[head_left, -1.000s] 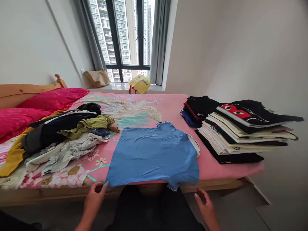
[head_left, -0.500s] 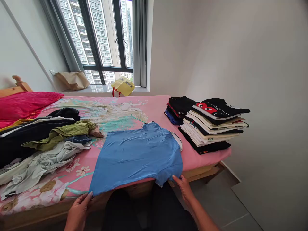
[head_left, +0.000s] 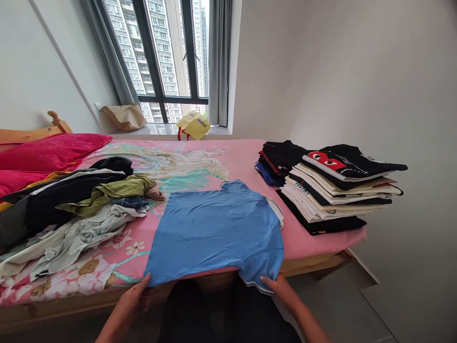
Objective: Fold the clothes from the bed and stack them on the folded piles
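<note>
A blue T-shirt [head_left: 217, 233] lies spread flat on the pink bed [head_left: 246, 159], its near hem at the bed's wooden edge. My left hand [head_left: 134, 297] is closed on the shirt's near left corner. My right hand [head_left: 280, 286] is closed on the near right corner, where a sleeve with a dark trim hangs over the edge. A heap of unfolded clothes [head_left: 74, 209] lies left of the shirt. A tall stack of folded shirts [head_left: 339, 188] stands to its right, topped by a black one with a red heart print.
Pink pillows [head_left: 50, 152] rest against a wooden headboard at the far left. A brown paper bag [head_left: 123, 116] and a yellow bag [head_left: 193, 125] sit on the window sill. A second, lower pile of dark folded clothes [head_left: 276, 162] lies behind the stack. Grey floor lies right of the bed.
My right hand came in from beside the bed and took hold of the shirt's near right corner. My left hand stayed at the left corner. The view swung a little.
</note>
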`<state>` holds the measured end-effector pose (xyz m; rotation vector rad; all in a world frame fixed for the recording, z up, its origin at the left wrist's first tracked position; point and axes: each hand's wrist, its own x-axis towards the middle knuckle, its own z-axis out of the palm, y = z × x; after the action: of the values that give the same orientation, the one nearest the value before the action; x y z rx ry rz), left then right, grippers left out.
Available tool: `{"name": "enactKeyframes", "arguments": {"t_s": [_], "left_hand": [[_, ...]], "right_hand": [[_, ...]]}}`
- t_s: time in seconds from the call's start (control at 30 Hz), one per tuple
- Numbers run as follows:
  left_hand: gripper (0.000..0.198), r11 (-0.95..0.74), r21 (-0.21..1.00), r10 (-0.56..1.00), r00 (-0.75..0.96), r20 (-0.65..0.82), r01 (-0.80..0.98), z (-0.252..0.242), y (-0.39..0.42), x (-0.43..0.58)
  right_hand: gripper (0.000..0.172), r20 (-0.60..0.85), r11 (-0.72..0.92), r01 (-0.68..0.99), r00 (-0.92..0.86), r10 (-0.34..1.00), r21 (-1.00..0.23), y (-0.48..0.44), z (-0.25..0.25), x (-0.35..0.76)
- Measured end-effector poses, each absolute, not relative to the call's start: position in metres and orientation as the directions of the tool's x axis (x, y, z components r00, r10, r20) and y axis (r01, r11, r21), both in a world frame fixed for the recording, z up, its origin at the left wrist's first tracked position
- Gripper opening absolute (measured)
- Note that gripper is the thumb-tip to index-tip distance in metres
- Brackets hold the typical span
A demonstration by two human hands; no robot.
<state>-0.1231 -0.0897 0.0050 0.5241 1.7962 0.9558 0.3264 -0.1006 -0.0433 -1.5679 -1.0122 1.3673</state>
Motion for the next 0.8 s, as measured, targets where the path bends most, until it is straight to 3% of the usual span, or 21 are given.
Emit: {"name": "enactKeyframes", "arguments": {"t_s": [0.23,0.43,0.63,0.73,0.8], "left_hand": [[0.042,0.547,0.831,0.805,-0.208,-0.555,-0.102,0.012,-0.082,-0.13],[0.039,0.531,0.842,0.833,-0.123,-0.54,-0.096,0.049,-0.049,-0.125],[0.04,0.459,0.882,0.795,-0.394,-0.461,-0.107,0.064,0.03,-0.116],[0.045,0.544,0.831,0.762,-0.485,-0.429,0.119,0.051,0.053,-0.12],[0.046,0.53,0.78,0.786,-0.538,-0.304,0.333,0.041,0.054,-0.127]], "right_hand": [[0.044,-0.384,-0.41,-0.174,-0.161,0.909,-0.896,-0.097,0.017,0.336],[0.042,-0.411,-0.446,-0.28,-0.175,0.894,-0.85,-0.032,0.039,0.352],[0.05,-0.363,-0.403,-0.341,-0.176,0.915,-0.849,0.07,0.053,0.336],[0.044,-0.408,-0.386,-0.453,-0.054,0.911,-0.803,0.095,0.052,0.333],[0.037,-0.406,-0.324,-0.467,0.084,0.91,-0.823,0.094,0.049,0.342]]}}
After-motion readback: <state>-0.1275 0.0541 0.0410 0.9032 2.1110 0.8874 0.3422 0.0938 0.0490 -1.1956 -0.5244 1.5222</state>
